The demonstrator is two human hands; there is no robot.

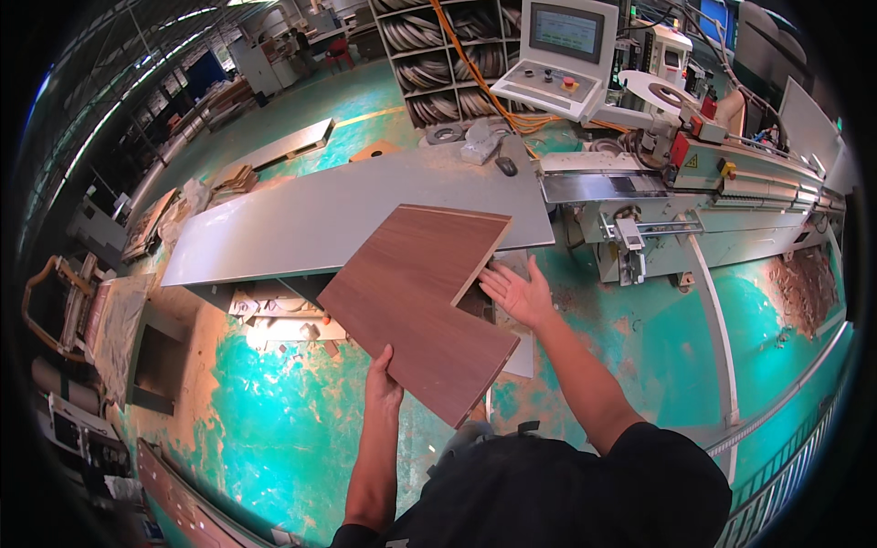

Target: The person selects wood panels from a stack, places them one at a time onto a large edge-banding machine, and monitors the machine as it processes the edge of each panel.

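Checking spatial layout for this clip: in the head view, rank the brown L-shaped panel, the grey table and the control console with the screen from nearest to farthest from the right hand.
1. Brown L-shaped panel, just left of the right hand, at its notch.
2. Grey table, beyond it, up-left.
3. Control console, far, top of picture.

This is a woodworking factory floor, a large industrial hall. An edge-banding machine (731,183) runs along the right, with a control console (559,55) bearing a screen and buttons. A shelving rack (438,55) behind it holds coils of edge tape. A long grey worktable (301,219) stands on a worn green-painted concrete floor (274,411), with sawdust and wood scraps (804,283) heaped by the machine. Stacked boards (237,178) lie farther back.
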